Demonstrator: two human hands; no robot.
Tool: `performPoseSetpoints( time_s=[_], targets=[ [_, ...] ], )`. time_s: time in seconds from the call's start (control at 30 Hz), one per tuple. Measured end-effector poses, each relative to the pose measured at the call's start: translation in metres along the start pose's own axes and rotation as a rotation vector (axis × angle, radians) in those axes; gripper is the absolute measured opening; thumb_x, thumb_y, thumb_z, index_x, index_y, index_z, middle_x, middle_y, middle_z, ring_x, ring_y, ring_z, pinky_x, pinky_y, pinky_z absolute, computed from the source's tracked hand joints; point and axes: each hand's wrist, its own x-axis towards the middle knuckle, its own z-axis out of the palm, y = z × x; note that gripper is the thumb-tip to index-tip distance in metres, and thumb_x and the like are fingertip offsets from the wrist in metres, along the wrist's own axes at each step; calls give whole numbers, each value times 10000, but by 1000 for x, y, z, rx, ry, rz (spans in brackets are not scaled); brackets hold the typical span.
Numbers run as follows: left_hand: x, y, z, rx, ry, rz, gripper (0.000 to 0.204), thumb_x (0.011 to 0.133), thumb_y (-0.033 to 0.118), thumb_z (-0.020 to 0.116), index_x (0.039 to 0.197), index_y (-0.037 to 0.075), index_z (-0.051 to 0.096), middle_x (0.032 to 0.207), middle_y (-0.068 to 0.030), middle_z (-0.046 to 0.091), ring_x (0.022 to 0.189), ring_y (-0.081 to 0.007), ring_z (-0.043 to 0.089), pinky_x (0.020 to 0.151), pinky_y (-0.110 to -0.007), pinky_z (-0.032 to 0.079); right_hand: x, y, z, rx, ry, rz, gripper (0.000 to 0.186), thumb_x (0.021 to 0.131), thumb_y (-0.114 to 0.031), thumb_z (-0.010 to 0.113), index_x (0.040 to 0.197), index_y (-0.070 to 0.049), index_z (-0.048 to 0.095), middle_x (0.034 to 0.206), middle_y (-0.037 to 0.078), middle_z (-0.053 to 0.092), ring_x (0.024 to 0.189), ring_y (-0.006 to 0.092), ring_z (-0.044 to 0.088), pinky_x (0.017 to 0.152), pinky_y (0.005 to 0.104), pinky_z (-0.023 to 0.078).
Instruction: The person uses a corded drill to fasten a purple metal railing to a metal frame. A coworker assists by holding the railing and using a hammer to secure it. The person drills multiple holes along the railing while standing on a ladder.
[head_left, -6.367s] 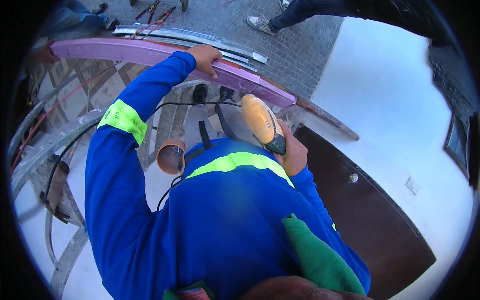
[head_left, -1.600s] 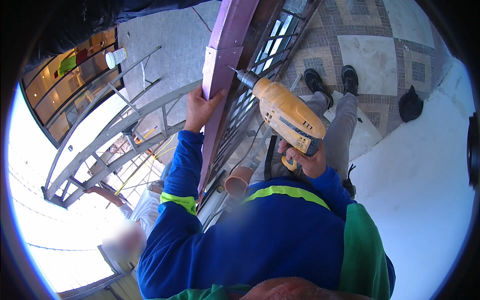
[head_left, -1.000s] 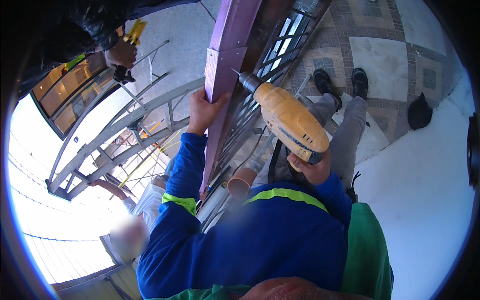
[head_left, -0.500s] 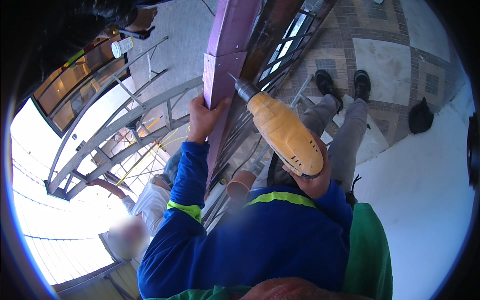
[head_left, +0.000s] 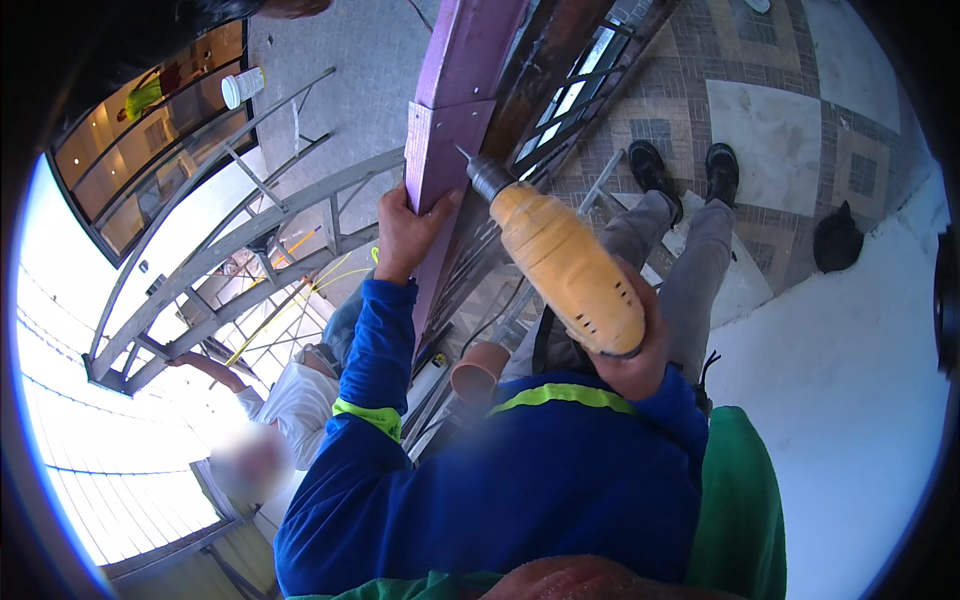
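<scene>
My left hand (head_left: 408, 235) is closed around the edge of a long purple-painted metal beam (head_left: 450, 140), its thumb on the near face. The beam rises toward the top of the view, with an overlapping seam above my fingers. In my right hand (head_left: 643, 350) is a worn yellow power drill (head_left: 565, 265), gripped at its rear end. The drill points up and left. Its thin bit (head_left: 463, 152) is close to the beam's right side, just above my left thumb; I cannot tell whether it touches. My fingers under the drill are mostly hidden.
A curved grey metal frame (head_left: 230, 232) extends left, and a person in a white shirt (head_left: 300, 405) has a hand on its end. A terracotta-coloured pot (head_left: 478, 372) is below the beam. A white bucket (head_left: 240, 88) and a dark bundle (head_left: 838, 240) are on the floor.
The hand and dark object at the upper left have moved mostly out of view. The view has shifted slightly. My hands keep the same hold on beam and drill.
</scene>
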Motion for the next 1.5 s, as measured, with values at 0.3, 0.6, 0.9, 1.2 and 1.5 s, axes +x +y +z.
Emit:
performPoseSetpoints(
  time_s=[0.3,0.6,0.9,1.2,1.5],
  targets=[
    [-2,-7,1,25,35,41,322,840,210,830,964,-68,726,805,-81,743,727,-93,628,676,-315,526,-15,25,13,41,69,27,914,748,-79,899,1501,-3,386,1338,188,630,1235,293,644,1034,390,510],
    [-2,-10,-3,-35,-40,3,312,849,197,828,972,-71,729,827,-49,737,747,-74,608,688,-292,519,-22,48,11,285,20,147,934,749,-74,905,1513,-2,371,1402,178,574,1292,265,593,1065,390,480],
    [-3,-9,-1,-150,-44,-6,316,853,190,832,1012,-62,727,870,-48,746,791,-75,629,723,-282,530,-14,25,4,203,0,63,918,747,-45,895,1510,-29,383,1358,171,617,1257,263,624,1062,392,481],
    [-2,-11,-3,-85,-45,5,337,860,214,831,1023,-61,723,868,-60,747,782,-85,634,728,-292,535,-16,26,9,249,27,117,905,758,-75,898,1502,-26,385,1376,181,601,1276,270,609,1073,400,471],
    [-4,-5,-2,-53,-33,-22,344,859,215,835,1039,-57,725,893,-73,756,792,-95,653,733,-295,540,-16,23,5,40,-7,13,962,735,-95,917,1510,4,355,1433,195,546,1294,286,589,1089,398,472]
  ],
)
